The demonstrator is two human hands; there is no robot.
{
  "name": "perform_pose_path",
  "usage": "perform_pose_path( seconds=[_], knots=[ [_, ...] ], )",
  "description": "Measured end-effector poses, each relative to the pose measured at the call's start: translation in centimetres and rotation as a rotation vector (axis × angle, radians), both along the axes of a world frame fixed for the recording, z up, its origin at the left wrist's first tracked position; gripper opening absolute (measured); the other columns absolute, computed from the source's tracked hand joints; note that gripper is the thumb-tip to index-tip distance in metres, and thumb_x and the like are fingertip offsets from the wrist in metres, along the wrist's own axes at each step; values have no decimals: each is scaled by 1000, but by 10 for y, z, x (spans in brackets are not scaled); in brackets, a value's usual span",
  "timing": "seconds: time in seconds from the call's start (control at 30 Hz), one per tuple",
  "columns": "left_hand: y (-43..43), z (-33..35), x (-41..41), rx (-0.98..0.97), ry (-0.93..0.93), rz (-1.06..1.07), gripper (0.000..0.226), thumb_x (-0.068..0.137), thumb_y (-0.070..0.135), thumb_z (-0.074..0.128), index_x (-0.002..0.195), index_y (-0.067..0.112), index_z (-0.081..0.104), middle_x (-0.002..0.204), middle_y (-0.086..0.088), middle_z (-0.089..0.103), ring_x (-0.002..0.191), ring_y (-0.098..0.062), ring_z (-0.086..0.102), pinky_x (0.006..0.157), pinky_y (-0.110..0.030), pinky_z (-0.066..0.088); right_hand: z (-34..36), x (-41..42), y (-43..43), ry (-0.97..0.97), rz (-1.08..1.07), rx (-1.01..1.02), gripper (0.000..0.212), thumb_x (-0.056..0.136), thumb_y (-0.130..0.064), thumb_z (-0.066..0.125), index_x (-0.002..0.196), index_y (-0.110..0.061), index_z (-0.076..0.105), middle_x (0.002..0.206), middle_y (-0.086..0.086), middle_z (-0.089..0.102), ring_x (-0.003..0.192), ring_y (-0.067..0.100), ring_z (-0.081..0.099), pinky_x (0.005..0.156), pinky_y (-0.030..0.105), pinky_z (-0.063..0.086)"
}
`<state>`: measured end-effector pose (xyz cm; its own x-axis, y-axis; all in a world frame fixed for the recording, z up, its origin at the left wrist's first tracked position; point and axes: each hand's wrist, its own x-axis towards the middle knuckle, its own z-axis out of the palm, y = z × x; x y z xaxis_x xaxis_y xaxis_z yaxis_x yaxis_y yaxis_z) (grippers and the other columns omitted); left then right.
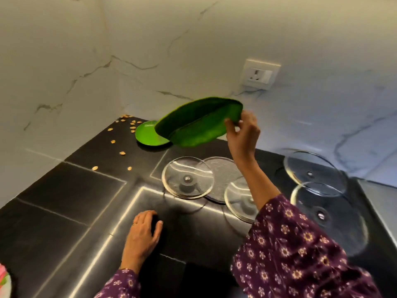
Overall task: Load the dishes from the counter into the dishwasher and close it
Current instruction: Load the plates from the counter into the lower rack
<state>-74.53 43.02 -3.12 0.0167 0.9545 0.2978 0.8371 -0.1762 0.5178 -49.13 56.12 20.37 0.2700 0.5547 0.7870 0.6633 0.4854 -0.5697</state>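
Note:
My right hand [242, 132] pinches the right rim of a large dark green leaf-shaped plate [197, 123] and holds it tilted in the air above the black counter [71, 190]. Under its left end a smaller bright green round plate [147, 135] lies on the counter near the corner. In front lie a glass lid [188, 177], a frosted round plate [223, 179] and a second glass lid [238, 198], partly hidden by my forearm. Two larger glass lids [313, 171] [328, 216] lie at the right. My left hand [142, 233] rests palm down on the counter, holding nothing.
Several small yellowish shells [126, 123] are scattered over the counter's far left corner. A white marble-patterned wall [193, 50] with a socket [260, 74] stands behind. A pink and green item [4, 278] shows at the bottom left edge. No dishwasher is in view.

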Motion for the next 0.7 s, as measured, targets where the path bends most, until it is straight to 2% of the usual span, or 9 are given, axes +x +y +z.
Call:
perform_pose_path(
  seconds=[0.07,0.1,0.2,0.27,0.4,0.5,0.63,0.7],
  knots=[
    [0,-2,0,29,26,-1,43,86,48,39,98,13,61,98,-2,60,93,-23,57,83,-35,47,-9,41,-32,269,38,-140,18,81,-7,68,98,-5,60,84,2,60,71,21,65,58,38,57],
    [-1,-3,1,54,46,-7,44,85,47,39,96,11,62,95,-5,61,90,-26,58,81,-36,47,-15,61,-49,449,91,-227,24,82,-3,67,103,-8,58,87,2,61,74,21,67,58,43,58],
    [-3,6,29,174,76,-15,44,84,40,40,91,4,64,88,-13,62,82,-34,60,78,-37,43,-33,119,-103,920,230,-371,39,82,11,59,111,-14,54,99,8,63,91,34,66,59,42,58],
    [-3,22,73,253,53,-78,40,83,35,43,91,2,63,85,-16,62,81,-33,57,79,-37,41,-44,155,-141,1101,270,-376,52,79,18,54,114,-20,52,106,13,60,95,39,63,58,42,57],
    [-22,57,195,228,-148,-327,34,86,34,46,99,7,61,93,-10,61,90,-26,54,86,-30,38,-64,221,-218,1287,227,-355,55,79,18,53,120,-18,43,104,10,62,85,27,68,65,49,58],
    [-58,80,288,148,-290,-562,31,90,37,47,102,11,59,99,0,58,96,-15,49,88,-21,36,-81,264,-281,1398,158,-279,53,80,19,50,119,-17,44,109,11,62,89,27,67,61,45,58],
    [-114,98,391,-160,-470,-879,28,91,44,46,96,20,60,95,9,63,91,-9,59,81,-26,46,-105,314,-367,1536,49,-154,62,79,20,49,132,-11,40,115,16,62,91,31,68,59,45,57],
    [-146,107,434,-362,-598,-946,24,91,46,52,92,23,61,90,8,66,85,-5,62,75,-20,49,-117,332,-407,1584,-51,-100,61,79,21,49,132,-10,41,109,14,64,84,29,70,56,43,57]
  ],
)
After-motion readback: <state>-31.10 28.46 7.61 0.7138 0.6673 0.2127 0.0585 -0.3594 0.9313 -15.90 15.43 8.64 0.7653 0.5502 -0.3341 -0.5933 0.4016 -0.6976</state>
